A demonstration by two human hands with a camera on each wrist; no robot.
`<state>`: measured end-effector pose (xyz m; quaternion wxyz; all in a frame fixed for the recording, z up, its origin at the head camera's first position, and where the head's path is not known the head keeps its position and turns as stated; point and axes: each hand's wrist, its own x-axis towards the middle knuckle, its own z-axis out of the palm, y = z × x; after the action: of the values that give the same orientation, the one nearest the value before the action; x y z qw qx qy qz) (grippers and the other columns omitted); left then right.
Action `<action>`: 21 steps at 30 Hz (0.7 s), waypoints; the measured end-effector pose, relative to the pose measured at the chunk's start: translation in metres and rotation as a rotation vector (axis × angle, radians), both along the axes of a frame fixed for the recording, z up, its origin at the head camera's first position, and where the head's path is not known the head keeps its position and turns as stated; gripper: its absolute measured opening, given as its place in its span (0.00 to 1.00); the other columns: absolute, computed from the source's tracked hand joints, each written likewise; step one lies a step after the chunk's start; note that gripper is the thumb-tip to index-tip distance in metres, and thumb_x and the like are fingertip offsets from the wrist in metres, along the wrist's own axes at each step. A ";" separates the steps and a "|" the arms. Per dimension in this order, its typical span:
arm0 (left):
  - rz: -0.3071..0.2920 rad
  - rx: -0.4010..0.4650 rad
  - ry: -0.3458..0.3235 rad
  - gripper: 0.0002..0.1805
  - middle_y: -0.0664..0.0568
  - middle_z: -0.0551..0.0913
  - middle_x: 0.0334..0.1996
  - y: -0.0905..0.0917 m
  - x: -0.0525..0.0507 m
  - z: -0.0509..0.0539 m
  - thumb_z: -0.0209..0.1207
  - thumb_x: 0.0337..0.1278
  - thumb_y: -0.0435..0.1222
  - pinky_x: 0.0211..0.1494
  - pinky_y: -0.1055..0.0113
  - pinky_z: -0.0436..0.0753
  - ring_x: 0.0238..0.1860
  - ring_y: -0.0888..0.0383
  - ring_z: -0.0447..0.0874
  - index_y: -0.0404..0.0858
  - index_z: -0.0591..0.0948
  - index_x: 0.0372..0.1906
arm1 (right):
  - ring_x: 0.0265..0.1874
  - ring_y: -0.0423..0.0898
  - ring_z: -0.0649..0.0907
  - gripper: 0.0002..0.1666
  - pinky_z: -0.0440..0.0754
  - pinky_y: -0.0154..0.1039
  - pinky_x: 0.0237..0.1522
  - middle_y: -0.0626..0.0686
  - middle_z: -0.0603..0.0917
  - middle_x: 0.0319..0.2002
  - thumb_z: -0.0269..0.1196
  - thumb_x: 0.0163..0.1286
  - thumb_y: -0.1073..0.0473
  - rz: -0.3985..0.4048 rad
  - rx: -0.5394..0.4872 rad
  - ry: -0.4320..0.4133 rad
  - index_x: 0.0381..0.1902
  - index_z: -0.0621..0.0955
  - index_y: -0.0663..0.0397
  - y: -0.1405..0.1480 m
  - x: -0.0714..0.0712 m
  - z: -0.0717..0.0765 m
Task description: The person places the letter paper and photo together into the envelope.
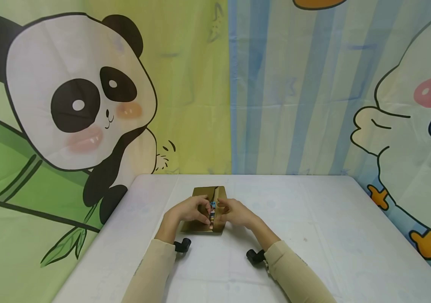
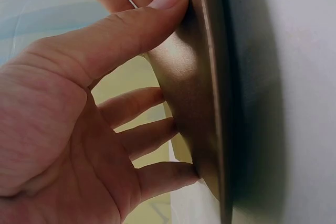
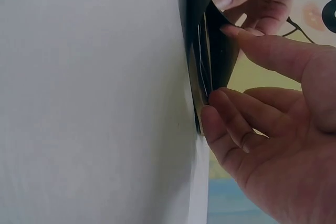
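Note:
A flat brown cover, like a folder or notebook, lies on the white table. Down its right part runs a narrow strip of small coloured pieces, too small to identify. My left hand holds the cover from the left, thumb and fingers bent onto it beside the strip. From the right, my right hand grips the raised edge between thumb and fingers. In the right wrist view, the cover gapes and shows a dark inside. Thumb and fingertips of the left hand touch the brown surface in the left wrist view.
The white-covered table extends around the cover on all sides. Behind it hangs a printed curtain with a panda and a white cartoon figure. Each wrist carries a black camera, one at the left wrist and one at the right wrist.

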<state>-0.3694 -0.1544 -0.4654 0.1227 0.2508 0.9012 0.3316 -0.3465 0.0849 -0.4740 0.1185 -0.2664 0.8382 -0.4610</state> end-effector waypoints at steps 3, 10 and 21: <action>0.004 -0.012 -0.010 0.14 0.37 0.59 0.81 0.002 0.001 0.000 0.80 0.47 0.39 0.79 0.35 0.60 0.80 0.31 0.57 0.50 0.84 0.34 | 0.60 0.64 0.82 0.45 0.83 0.56 0.57 0.69 0.77 0.69 0.70 0.66 0.66 -0.021 0.012 0.025 0.77 0.65 0.67 0.005 -0.001 0.001; -0.006 -0.025 -0.012 0.12 0.36 0.57 0.82 0.006 0.002 -0.002 0.79 0.49 0.39 0.80 0.36 0.58 0.81 0.33 0.56 0.48 0.86 0.35 | 0.58 0.64 0.82 0.43 0.83 0.55 0.54 0.69 0.77 0.69 0.73 0.64 0.63 -0.052 0.009 0.044 0.75 0.70 0.65 0.014 -0.003 0.003; -0.026 -0.098 0.095 0.13 0.36 0.56 0.82 0.008 0.001 -0.002 0.73 0.59 0.47 0.81 0.32 0.30 0.84 0.34 0.46 0.51 0.89 0.47 | 0.68 0.64 0.77 0.41 0.74 0.63 0.68 0.61 0.75 0.73 0.70 0.71 0.52 -0.169 0.042 0.031 0.76 0.69 0.61 0.025 -0.006 0.000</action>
<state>-0.3680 -0.1467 -0.4673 0.0959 0.2717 0.9177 0.2733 -0.3527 0.1094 -0.4741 0.0716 -0.1991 0.8689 -0.4475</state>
